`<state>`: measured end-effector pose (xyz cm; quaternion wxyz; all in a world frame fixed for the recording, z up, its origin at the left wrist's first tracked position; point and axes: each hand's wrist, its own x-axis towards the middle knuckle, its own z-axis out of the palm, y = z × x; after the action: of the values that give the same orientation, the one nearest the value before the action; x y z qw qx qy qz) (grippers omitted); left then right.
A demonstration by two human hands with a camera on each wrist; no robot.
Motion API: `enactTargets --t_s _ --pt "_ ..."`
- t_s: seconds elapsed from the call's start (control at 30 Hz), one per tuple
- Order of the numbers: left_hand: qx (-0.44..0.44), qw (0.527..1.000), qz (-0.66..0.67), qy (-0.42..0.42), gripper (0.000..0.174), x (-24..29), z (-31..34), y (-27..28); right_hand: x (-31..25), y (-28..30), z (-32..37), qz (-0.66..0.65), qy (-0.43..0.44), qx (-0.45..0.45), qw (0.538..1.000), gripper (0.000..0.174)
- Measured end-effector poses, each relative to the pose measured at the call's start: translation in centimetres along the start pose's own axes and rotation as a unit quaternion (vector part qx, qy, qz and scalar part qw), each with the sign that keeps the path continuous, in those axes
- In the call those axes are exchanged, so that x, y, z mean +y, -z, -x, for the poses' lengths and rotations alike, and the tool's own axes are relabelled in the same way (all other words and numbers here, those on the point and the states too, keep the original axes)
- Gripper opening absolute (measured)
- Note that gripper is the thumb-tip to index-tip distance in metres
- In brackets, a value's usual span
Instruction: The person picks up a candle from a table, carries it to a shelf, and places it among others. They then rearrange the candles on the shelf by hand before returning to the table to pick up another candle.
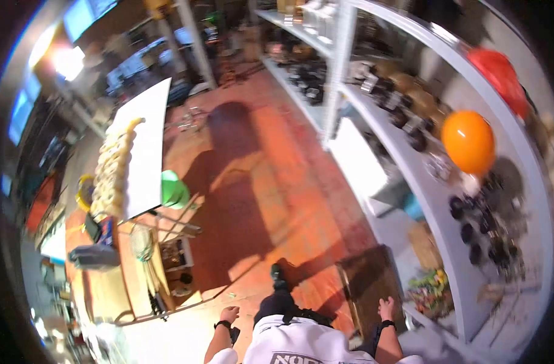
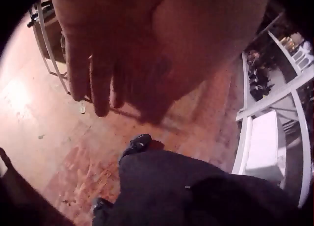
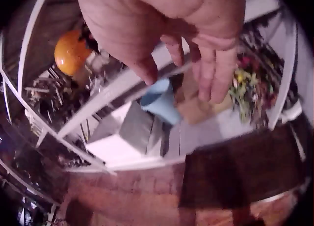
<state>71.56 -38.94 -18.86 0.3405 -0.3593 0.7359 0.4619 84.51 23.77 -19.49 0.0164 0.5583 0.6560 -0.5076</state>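
Observation:
My left hand (image 1: 230,313) hangs at my side over the red floor (image 2: 78,177), holding nothing. Its fingers (image 2: 100,96) point down, loosely straight, in the left wrist view. On the other side, my right hand (image 1: 386,308) is also bare, beside the shelving and near a dark brown panel (image 1: 371,285). Relaxed fingers (image 3: 216,74) of that hand overlap a cardboard box (image 3: 201,110) on the lower shelf in the right wrist view. A light blue bucket (image 3: 162,103) and a bunch of colourful flowers (image 3: 250,81) are close by there.
Grey shelving (image 1: 404,130) runs along the right, carrying an orange balloon (image 1: 468,141), dark items and a white box (image 1: 357,156). To the left, a white board (image 1: 146,164) bears several pale yellow rounded pieces (image 1: 114,167); a green bucket (image 1: 174,189) is beside it.

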Motion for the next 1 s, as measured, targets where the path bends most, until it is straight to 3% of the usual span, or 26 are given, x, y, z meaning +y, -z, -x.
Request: enactTargets --t_s 0.07,0.1,0.17,0.2,0.27,0.37,0.47,0.53,0.6,0.73,0.8,0.87,0.93,0.97,1.0 --pt "0.032 0.992 -0.114 -0.031 0.040 -2.3 -5.6 3.9 -3.6 -6.5 -1.5 0.082 -0.063 -0.084 0.991 0.059" --pt "0.078 0.984 -0.151 -0.054 0.041 -1.3 -5.9 5.9 -6.0 -9.1 -1.9 0.103 -0.052 -0.107 0.988 0.059" --pt "0.163 0.984 -0.052 -0.042 0.039 0.9 -6.9 8.9 -11.3 -14.5 -3.1 0.059 -0.045 -0.138 0.988 0.058" --pt "0.198 0.976 -0.023 -0.090 0.033 2.2 -6.8 10.3 -13.0 -16.5 -4.4 0.020 -0.030 -0.161 0.986 0.056" --pt "0.163 0.982 0.089 -0.026 0.034 5.2 -6.8 12.5 -17.2 -20.2 -6.4 0.015 0.004 -0.198 0.980 0.052" --pt "0.156 0.985 0.074 -0.018 0.036 6.6 -10.2 13.6 -24.2 -25.0 -5.3 0.054 0.071 -0.162 0.983 0.041" --pt "0.175 0.983 0.033 -0.035 0.036 8.9 -12.1 13.2 -27.7 -28.1 -5.4 0.106 0.062 -0.197 0.973 0.038" --pt "0.127 0.987 0.084 -0.041 0.034 10.2 -13.9 12.6 -29.1 -29.7 -6.1 0.136 0.028 -0.263 0.955 0.025" --pt "0.102 0.989 0.108 0.003 0.031 12.8 -14.6 12.3 -29.4 -31.3 -6.6 0.175 -0.007 -0.239 0.955 0.021" --pt "0.109 0.987 0.115 0.025 0.029 10.1 -21.0 11.8 -30.9 -34.3 -10.6 0.260 -0.139 -0.269 0.917 0.027" --pt "0.165 0.977 0.132 0.029 0.036 7.6 -24.2 11.3 -34.2 -36.8 -11.9 0.287 -0.133 -0.244 0.917 0.021" --pt "0.110 0.968 0.167 0.150 0.036 16.2 -19.7 14.7 -38.1 -41.8 -13.7 0.302 -0.125 -0.223 0.918 0.019" --pt "0.147 0.932 0.292 0.157 0.029 20.2 -19.2 16.9 -44.4 -47.6 -16.8 0.526 0.033 -0.250 0.812 0.024" --pt "0.182 0.913 0.348 0.110 0.027 17.8 -22.1 16.4 -47.7 -51.1 -17.7 0.539 0.038 -0.248 0.804 0.024" --pt "0.217 0.887 0.402 0.067 0.025 15.0 -24.5 14.9 -51.8 -55.5 -17.7 0.484 0.081 -0.269 0.829 0.026"
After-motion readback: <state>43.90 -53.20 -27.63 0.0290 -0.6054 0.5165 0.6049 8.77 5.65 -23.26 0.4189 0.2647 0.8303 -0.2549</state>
